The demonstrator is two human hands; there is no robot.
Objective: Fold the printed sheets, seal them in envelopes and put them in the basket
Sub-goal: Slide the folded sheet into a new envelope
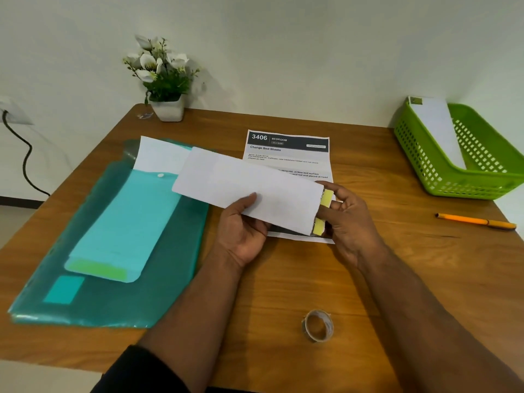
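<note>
I hold a long white envelope [243, 185] above the table. My left hand [243, 228] grips its lower edge from beneath, thumb on top. My right hand [348, 219] is at the envelope's right end, fingers curled at the flap with its yellow adhesive strip [326, 198]. A printed sheet [286, 154] headed "3406 Bedroom" lies flat under the envelope, partly hidden. The green basket [419, 154] stands at the far right with one white envelope [436, 123] leaning inside.
A teal plastic folder [113, 279] lies at the left, holding envelopes and white paper. A tape roll [317, 326] sits near the front edge. An orange pen [476, 221] lies at the right. A potted white flower [164, 80] stands at the back.
</note>
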